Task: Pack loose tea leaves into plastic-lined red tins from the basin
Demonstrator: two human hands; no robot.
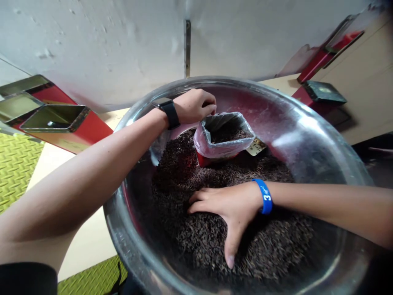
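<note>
Inside a large steel bowl lies a bed of dark, dry loose tea leaves. A red tin stands in the leaves, lined with a clear plastic bag folded over its rim. More leaves show inside the bag. My left hand, with a black watch at the wrist, is closed at the bag's back left corner; its fingertips are partly hidden. My right hand, wearing a blue wristband, rests palm down on the leaves, thumb and fingers spread, fingertips partly sunk in. It holds nothing.
Several open red tins lie on the left. A red tin with a dark lid is beyond the bowl on the right. A small pale card-like piece touches the lined tin. Behind is a pale wall; yellow-green matting lies below.
</note>
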